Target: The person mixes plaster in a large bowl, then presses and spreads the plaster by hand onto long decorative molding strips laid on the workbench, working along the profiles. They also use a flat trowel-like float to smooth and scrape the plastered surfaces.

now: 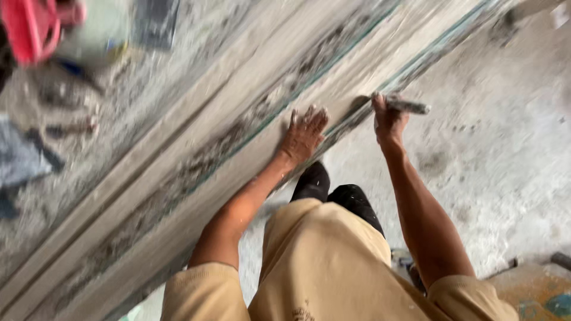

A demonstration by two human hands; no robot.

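A long grey, plaster-covered moulded beam (196, 148) runs diagonally from the lower left to the upper right. My left hand (304, 132) lies flat on its side face with the fingers spread. My right hand (388, 119) is closed around a dusty tool handle (410, 107) whose end sticks out to the right, held against the beam's lower edge. A thin green line (416, 65) runs along that edge. My tan shirt and dark knees fill the bottom of the view.
A dusty grey floor (493, 148) spreads to the right of the beam. A red plastic object (33, 30) and a pale container (98, 30) sit blurred at the top left. Blue cloth (21, 157) lies at the left edge.
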